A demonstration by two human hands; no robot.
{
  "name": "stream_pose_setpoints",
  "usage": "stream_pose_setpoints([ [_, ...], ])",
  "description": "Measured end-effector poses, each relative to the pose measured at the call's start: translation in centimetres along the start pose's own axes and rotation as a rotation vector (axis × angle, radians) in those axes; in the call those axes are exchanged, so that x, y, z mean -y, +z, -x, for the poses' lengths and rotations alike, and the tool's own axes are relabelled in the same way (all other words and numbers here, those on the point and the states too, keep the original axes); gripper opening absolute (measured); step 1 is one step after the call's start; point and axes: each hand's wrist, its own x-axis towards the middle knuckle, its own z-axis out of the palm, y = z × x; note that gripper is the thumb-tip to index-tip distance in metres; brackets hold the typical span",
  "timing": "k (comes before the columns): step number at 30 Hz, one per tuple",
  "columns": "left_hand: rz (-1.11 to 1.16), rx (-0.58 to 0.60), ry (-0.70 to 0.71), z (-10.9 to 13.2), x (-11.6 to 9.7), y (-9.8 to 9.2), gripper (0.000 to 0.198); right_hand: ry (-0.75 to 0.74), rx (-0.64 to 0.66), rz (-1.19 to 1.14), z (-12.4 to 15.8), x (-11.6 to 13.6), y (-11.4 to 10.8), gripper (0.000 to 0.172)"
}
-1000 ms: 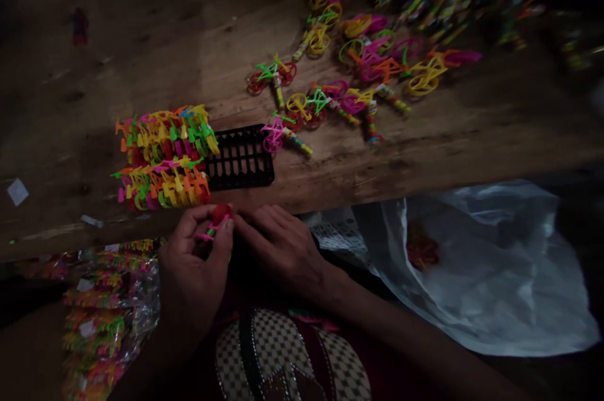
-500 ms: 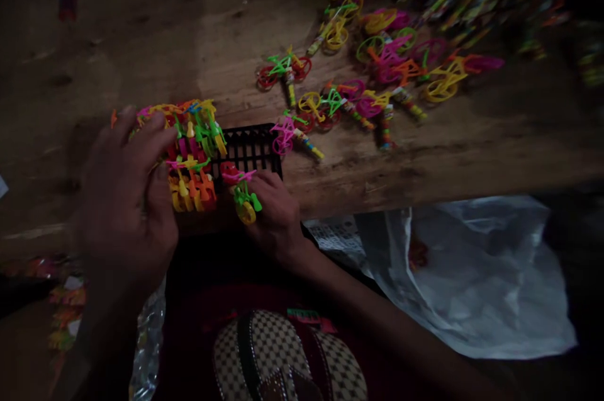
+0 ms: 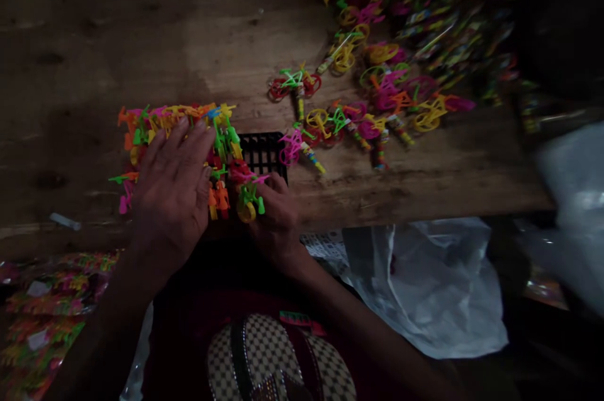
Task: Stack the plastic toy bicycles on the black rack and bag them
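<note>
My left hand [image 3: 172, 199] lies with fingers stretched over a tight row of small colourful plastic toy bicycles [image 3: 229, 133], covering many of them. These toys stand packed in a black slotted rack [image 3: 264, 152], whose right end shows bare slots. At the rack's near side, my right hand [image 3: 278, 215] has its fingers closed on a toy bicycle [image 3: 249, 196] with green, pink and yellow parts, next to the packed row. Part of the grip is hidden behind the toy.
Loose toy bicycles [image 3: 337, 121] with candy-filled tubes spread to the right on the wooden table [image 3: 212, 61], with a larger pile [image 3: 453, 4] behind. A clear plastic bag [image 3: 434, 288] hangs below the front edge. Packed colourful toys [image 3: 47, 319] lie lower left.
My left hand has come down and rightward onto the packed toys, its fingers flatter. The right hand keeps the toy bicycle in nearly the same place. The view has shifted slightly.
</note>
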Motion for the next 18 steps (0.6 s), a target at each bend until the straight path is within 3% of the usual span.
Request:
stream_pose_setpoints([
  [3, 0.089, 0.014, -0.057, -0.2, 0.0, 0.1, 0.044, -0.027, 0.020, 0.047, 0.2, -0.3, 0.5, 0.021],
  [11, -0.027, 0.006, 0.032, 0.1, 0.3, -0.6, 0.045, -0.100, -0.058, 0.142, -0.5, -0.4, 1.6, 0.023],
  [15, -0.050, 0.094, 0.099, -1.1, -0.9, -1.3, 0.046, -0.118, -0.028, 0.211, -0.9, -0.5, 2.0, 0.023],
  [18, -0.077, 0.159, 0.147, -2.5, -1.7, -0.7, 0.046, -0.098, 0.026, 0.215, -0.9, -0.4, 2.1, 0.022],
])
